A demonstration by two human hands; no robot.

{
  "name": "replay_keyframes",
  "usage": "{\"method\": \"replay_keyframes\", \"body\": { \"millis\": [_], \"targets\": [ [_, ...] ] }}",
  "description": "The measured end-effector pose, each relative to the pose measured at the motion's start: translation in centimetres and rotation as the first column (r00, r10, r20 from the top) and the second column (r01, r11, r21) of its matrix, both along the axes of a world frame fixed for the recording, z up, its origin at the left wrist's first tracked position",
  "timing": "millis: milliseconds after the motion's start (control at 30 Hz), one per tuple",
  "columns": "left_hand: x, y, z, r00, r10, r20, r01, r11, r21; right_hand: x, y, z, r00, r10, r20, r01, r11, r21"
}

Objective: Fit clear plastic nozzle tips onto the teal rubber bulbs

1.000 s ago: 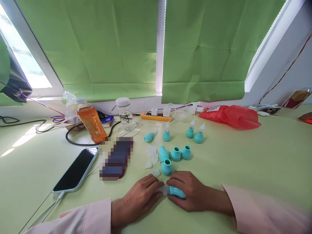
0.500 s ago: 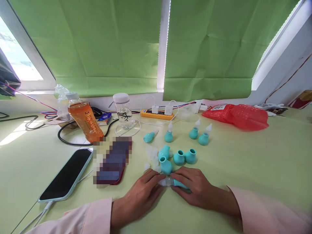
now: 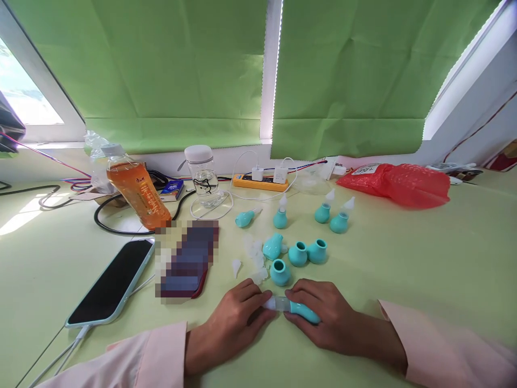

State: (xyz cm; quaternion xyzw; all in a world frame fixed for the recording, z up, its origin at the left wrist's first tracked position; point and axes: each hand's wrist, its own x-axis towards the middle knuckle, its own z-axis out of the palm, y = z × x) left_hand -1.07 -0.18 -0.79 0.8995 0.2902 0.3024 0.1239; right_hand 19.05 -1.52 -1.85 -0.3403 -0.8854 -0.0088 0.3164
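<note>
My right hand (image 3: 323,318) is closed round a teal rubber bulb (image 3: 304,311) lying on the pale green table (image 3: 404,258). My left hand (image 3: 234,318) pinches the clear tip (image 3: 272,303) at the bulb's left end. Just beyond my fingers stands an open teal bulb (image 3: 279,271), with three more (image 3: 299,253) behind it. Small clear tips (image 3: 254,253) are scattered to their left. Further back are several teal bulbs with tips fitted (image 3: 339,221).
A phone on a cable (image 3: 111,283) lies at the left, a blurred dark object (image 3: 186,258) beside it. Behind stand an orange drink bottle (image 3: 139,191), a glass jar (image 3: 202,175), a power strip (image 3: 260,182) and coiled cables. A red plastic bag (image 3: 398,184) lies at the back right.
The view has tilted, so everything sits a little higher and further right. Both hands stay on the bulb; more of the clear tip shows between them now.
</note>
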Motion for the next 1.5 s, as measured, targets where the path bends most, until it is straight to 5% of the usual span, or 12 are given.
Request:
{"method": "replay_keyframes", "body": {
  "millis": [267, 400, 467, 567, 700, 867, 1067, 1500],
  "targets": [
    [-0.3, 0.6, -0.6, 0.988, 0.156, -0.002, -0.156, 0.984, 0.085, 0.0, -0.2, -0.2, 0.996, -0.084, 0.002, 0.083, 0.994, 0.068],
    [-0.5, 0.9, -0.7, 0.997, 0.083, -0.008, -0.081, 0.987, 0.136, 0.0, -0.7, 0.5, 0.969, -0.103, -0.226, 0.055, 0.976, -0.209],
    [-0.5, 1.0, -0.5, 0.997, 0.073, -0.031, -0.067, 0.984, 0.168, 0.0, -0.9, 0.8, 0.924, -0.165, -0.346, -0.021, 0.879, -0.476],
    [-0.4, 1.0, -0.1, 0.993, 0.107, -0.057, -0.095, 0.979, 0.179, -0.2, -0.7, 1.1, 0.785, -0.278, -0.554, -0.297, 0.616, -0.730],
    [-0.4, 0.9, -0.1, 0.996, 0.093, 0.008, -0.093, 0.980, 0.174, -0.7, -0.3, 1.2, 0.577, -0.413, -0.704, -0.598, 0.372, -0.710],
    [-0.8, 0.5, 0.0, 0.986, 0.004, 0.164, -0.050, 0.960, 0.277, -1.6, -0.4, 1.9, 0.563, -0.529, -0.635, -0.651, 0.190, -0.735],
    [-0.6, 0.4, 0.7, 0.994, 0.034, 0.101, -0.069, 0.930, 0.360, -2.2, -0.7, 2.3, 0.666, -0.476, -0.574, -0.567, 0.176, -0.805],
    [-0.6, 0.6, -0.3, 0.988, -0.039, 0.150, -0.017, 0.933, 0.359, -2.5, -1.0, 1.7, 0.679, -0.513, -0.525, -0.464, 0.254, -0.849]
  ]
}}
